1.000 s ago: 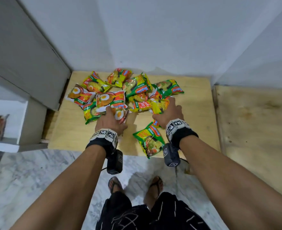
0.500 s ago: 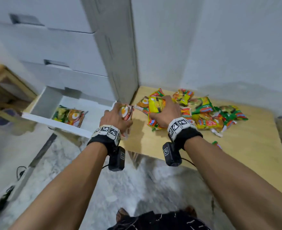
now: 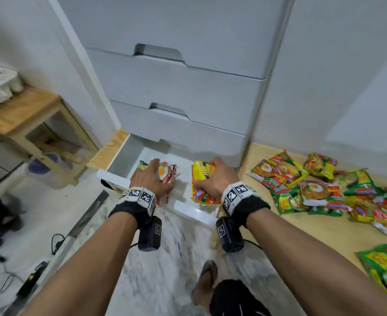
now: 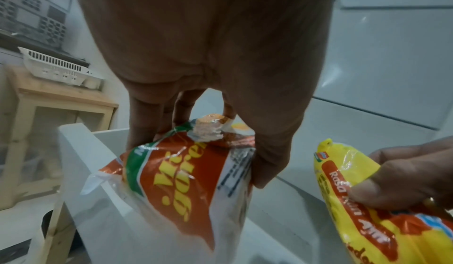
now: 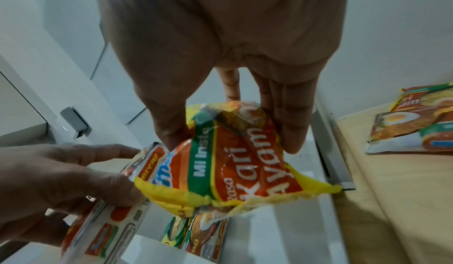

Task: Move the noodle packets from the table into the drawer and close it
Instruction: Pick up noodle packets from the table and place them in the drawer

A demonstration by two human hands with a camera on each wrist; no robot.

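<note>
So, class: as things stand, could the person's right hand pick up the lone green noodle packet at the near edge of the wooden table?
Probably not yet: the right hand already grips a yellow noodle packet over the open white drawer. The green packet lies unobstructed.

Glossy, crinkled plastic noodle packets [image 3: 320,192]; smooth matt-white drawer [image 3: 192,212] (laminate-looking); pale, matt wood table [image 3: 324,238].

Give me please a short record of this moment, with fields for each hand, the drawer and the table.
left hand: grips an orange-and-white noodle packet over the drawer
right hand: grips a yellow noodle packet over the drawer
drawer: bottom one, pulled open; packets already lie inside
table: many noodle packets remain
</note>
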